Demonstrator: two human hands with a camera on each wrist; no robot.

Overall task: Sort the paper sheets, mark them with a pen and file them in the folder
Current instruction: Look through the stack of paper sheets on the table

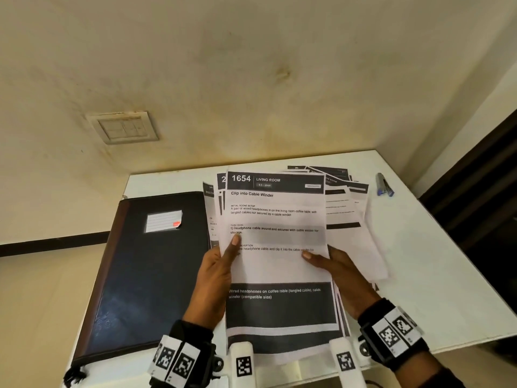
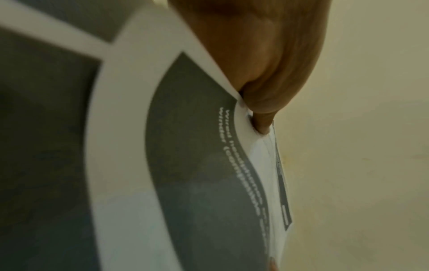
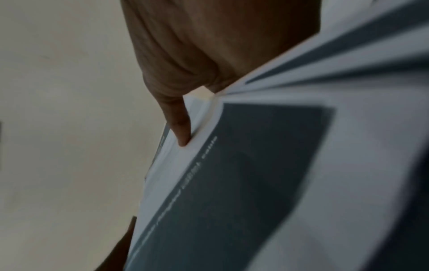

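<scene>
At the left of the white worktop (image 1: 173, 180) lies a closed dark blue folder with a brown spine and a white label (image 1: 142, 275), flat and within reach — presumably waiting to receive the pages. Just beside it, the left hand (image 1: 215, 278) pinches the left edge of a raised bundle of white printed paper sheets with dark header bands (image 1: 277, 247), thumb on the front page headed "1654 Living Room". The right hand (image 1: 344, 275) clamps the opposite edge the same way, so the bundle stands tilted for reading and squaring. More printed sheets (image 1: 347, 203) lie fanned flat behind and to the right — likely unsorted. Far right, apart from everything, rests a blue-capped pen (image 1: 385, 184), untouched.
</scene>
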